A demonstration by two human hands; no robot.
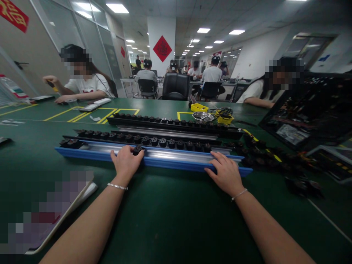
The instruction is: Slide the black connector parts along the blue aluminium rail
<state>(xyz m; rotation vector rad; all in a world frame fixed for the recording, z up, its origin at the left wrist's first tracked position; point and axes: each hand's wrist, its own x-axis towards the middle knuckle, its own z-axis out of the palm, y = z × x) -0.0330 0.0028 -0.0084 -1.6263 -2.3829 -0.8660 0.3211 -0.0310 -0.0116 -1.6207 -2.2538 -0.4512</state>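
Observation:
A long blue rail (176,168) with a shiny silver channel lies across the table before me. Near its left-hand part, my left hand (127,163) pinches a small black socket-like module (137,149) over the channel. My right hand (225,171) grips the rail toward its right end, fingers over the channel and thumb at the front wall. A few black modules (72,142) sit at the rail's left end. Directly behind it runs a black strip carrying a row of similar round modules (162,143).
Farther back lies another black rail with modules (176,122). Loose black modules (264,156) are piled at right, near a dark framed panel (308,110). A metal dish (202,116) and yellow tray (199,107) stand behind. A blurred flat item (55,216) lies front left. Co-workers sit opposite.

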